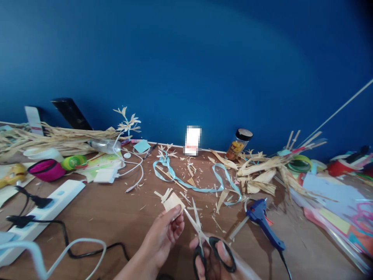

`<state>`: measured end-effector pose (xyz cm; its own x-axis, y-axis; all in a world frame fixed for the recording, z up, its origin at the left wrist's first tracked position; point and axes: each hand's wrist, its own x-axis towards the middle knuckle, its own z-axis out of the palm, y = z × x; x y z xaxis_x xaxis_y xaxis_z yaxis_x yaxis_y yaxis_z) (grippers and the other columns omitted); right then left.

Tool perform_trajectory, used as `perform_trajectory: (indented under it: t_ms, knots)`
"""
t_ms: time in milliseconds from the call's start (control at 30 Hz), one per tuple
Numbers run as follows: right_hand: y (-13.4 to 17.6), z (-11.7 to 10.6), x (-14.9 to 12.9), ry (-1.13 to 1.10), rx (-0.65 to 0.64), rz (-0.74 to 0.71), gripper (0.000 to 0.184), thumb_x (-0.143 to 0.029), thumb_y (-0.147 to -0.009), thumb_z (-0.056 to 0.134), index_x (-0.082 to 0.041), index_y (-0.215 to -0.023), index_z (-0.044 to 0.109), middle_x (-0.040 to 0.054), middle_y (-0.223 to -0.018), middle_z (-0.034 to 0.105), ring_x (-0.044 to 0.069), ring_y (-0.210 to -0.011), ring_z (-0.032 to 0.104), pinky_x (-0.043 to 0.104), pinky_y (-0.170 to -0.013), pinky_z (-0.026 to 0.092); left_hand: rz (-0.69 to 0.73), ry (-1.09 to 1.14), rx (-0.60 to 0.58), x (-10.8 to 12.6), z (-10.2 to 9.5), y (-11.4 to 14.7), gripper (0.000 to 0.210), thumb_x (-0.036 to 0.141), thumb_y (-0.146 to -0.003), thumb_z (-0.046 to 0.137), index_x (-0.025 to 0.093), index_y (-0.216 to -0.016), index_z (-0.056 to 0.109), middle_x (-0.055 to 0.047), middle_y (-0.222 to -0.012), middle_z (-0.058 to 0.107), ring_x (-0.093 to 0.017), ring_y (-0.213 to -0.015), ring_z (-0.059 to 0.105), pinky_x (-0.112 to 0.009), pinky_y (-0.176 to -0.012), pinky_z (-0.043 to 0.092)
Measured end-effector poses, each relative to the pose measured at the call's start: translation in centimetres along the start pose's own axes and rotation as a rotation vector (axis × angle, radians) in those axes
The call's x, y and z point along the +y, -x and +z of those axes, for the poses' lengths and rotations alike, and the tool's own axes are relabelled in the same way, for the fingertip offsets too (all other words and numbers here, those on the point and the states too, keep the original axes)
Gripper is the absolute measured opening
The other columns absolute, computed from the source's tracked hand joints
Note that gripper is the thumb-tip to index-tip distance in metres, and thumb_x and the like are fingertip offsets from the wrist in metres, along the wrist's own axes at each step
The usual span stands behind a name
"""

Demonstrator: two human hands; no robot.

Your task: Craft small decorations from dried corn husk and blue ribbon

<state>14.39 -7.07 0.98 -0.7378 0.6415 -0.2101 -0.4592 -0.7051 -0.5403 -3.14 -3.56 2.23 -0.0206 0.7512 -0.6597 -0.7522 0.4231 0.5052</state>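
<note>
My left hand [167,229] pinches a small pale piece of dried husk [174,202] between thumb and fingers, its far end split into narrow strips. In my right hand [214,258] are black-handled scissors [201,232], their blades parted, with one blade tip close to the right edge of the husk piece. Whether that blade touches the piece I cannot tell. Small husk scraps and a light blue ribbon [201,189] lie just beyond my hands. A husk flower [166,151] stands at the ribbon's left end.
A blue glue gun [262,221] lies to the right, near a husk bundle [259,171] and a black-lidded jar [239,144]. On the left are a white power strip [61,202] with black plugs, a white charger [106,175], cables and a pink pouch [47,170]. A blue wall [186,70] rises behind.
</note>
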Motion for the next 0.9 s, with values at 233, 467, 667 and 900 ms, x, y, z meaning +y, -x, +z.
perform_trajectory:
  t_ms: [233,467,667,900]
  knots:
    - [-0.1,-0.1,0.1,0.011,0.017,0.013,0.05,-0.052,-0.075,0.057,-0.013,-0.106,0.057,0.0032,-0.077,0.059,0.009,-0.066,0.057,0.019,-0.063,0.045,-0.001,-0.005,-0.008,0.0,0.0,0.0,0.004,0.011,-0.077,0.058,0.01,-0.073,0.059,-0.001,-0.061,0.058,-0.006,-0.05,0.057,-0.016,-0.049,0.05]
    - [0.0,-0.6,0.4,0.14,0.053,-0.008,0.055,-0.056,-0.075,0.053,-0.012,-0.107,0.052,0.0032,-0.069,0.059,0.008,-0.053,0.055,0.016,-0.047,0.037,0.032,-0.051,-0.034,-0.1,-0.1,0.1,0.005,0.012,-0.076,0.06,0.009,-0.072,0.06,0.0,-0.058,0.056,-0.005,-0.049,0.054,-0.015,-0.048,0.049]
    - [0.1,0.3,-0.2,0.274,0.16,-0.012,0.057,-0.059,-0.071,0.056,-0.01,-0.102,0.055,0.0014,-0.059,0.055,0.005,-0.044,0.046,0.014,-0.041,0.029,0.049,-0.058,-0.021,-0.1,0.1,0.2,0.008,0.01,-0.076,0.06,0.008,-0.068,0.06,0.0,-0.056,0.055,-0.005,-0.047,0.053,-0.014,-0.046,0.048]
    - [-0.4,-0.3,-0.7,0.47,0.091,0.02,0.067,-0.067,-0.066,0.054,-0.01,-0.101,0.056,0.0007,-0.055,0.053,0.005,-0.041,0.044,0.015,-0.037,0.026,0.104,-0.078,-0.012,0.0,0.0,0.2,0.006,0.011,-0.071,0.065,0.009,-0.068,0.061,0.001,-0.056,0.055,-0.005,-0.047,0.052,-0.014,-0.045,0.047]
